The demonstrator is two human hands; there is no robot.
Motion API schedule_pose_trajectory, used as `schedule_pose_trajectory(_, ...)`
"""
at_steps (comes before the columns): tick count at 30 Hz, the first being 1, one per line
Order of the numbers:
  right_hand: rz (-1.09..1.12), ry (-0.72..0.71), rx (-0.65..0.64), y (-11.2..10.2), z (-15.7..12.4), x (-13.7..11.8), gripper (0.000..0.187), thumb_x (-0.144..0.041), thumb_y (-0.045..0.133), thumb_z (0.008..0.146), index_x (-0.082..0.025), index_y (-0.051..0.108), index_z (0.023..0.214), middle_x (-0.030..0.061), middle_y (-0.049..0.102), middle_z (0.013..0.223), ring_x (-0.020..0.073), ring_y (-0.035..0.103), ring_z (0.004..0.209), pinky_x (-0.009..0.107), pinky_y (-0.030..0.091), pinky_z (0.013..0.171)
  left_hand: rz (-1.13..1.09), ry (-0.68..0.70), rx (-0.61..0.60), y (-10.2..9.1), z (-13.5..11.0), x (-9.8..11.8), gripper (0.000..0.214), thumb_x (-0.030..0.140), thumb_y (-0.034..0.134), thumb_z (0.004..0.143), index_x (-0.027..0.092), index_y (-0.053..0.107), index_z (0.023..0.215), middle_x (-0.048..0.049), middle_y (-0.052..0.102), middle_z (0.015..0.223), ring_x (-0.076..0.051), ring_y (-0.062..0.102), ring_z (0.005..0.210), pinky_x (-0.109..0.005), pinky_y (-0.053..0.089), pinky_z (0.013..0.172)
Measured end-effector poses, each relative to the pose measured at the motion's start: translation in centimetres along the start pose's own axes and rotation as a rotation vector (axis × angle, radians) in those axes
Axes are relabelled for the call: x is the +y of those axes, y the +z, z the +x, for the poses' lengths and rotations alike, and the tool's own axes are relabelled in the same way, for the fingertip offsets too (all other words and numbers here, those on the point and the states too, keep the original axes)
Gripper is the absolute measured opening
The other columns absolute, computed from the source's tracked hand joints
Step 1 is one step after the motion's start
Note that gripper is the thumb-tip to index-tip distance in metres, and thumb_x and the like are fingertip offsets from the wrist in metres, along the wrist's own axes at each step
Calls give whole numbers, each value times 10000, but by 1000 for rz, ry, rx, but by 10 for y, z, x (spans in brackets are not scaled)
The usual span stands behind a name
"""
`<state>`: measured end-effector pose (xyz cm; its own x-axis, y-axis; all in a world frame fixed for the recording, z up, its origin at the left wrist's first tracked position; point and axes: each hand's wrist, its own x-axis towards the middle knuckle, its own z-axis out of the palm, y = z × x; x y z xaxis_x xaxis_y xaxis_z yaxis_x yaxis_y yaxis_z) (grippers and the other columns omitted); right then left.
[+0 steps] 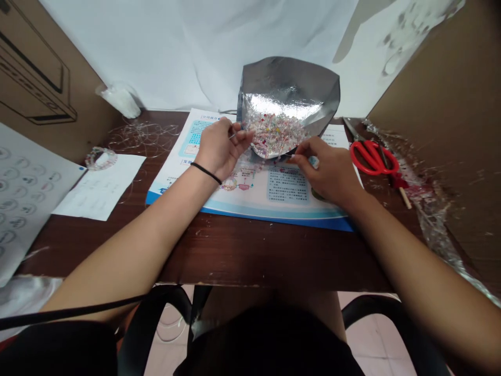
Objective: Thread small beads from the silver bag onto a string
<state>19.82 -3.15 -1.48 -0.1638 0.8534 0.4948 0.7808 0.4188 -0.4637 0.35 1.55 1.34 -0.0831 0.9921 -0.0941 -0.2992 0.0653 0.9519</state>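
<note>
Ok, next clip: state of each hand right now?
Left hand: closed, pinching a thin strand.
Right hand: closed, pinching something too small to tell.

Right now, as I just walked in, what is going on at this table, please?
A person sits at a wooden table. Their left hand and right hand each pinch what looks like a thin strand, close to small colored beads in a silver foil bag. The bag rests on a printed mat, with red-handled scissors to the right.
</note>
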Motion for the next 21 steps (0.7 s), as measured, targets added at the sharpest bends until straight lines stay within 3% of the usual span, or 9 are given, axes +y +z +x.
schedule_pose_trajectory(2,75,54,11,-1,2,7,76,-283,519,829,-240,569,867,5,667,746,151,613,676,319,456,638,193,152,34,-7,5,2,188,211,379,893,187,418,710,-8,480,690,-95,499,616,-249,435,600)
schedule_pose_trajectory(4,131,76,27,-2,4,13,95,-281,500,835,-229,562,884,7,667,742,148,611,670,321,458,628,442,376,41,-14,7,3,190,289,466,867,197,457,701,-28,499,708,-139,514,703,-263,413,613)
schedule_pose_trajectory(6,149,107,52,-3,7,18,106,-289,499,829,-219,560,881,4,665,733,141,603,655,314,457,615,614,517,21,-20,5,4,164,302,520,836,211,484,705,-40,515,717,-174,524,788,-268,394,638)
schedule_pose_trajectory(13,158,147,5,-12,11,19,97,-278,516,804,-206,572,837,1,650,719,120,564,623,305,445,616,765,579,-44,-29,7,6,42,189,548,778,220,526,795,-13,480,576,-192,541,776,-255,319,628)
schedule_pose_trajectory(21,-95,77,-261,-17,5,23,91,-257,578,743,-203,643,778,32,634,709,150,531,635,320,392,589,802,735,163,-25,-1,2,130,301,430,878,214,515,830,17,441,576,-153,473,585,-287,312,655)
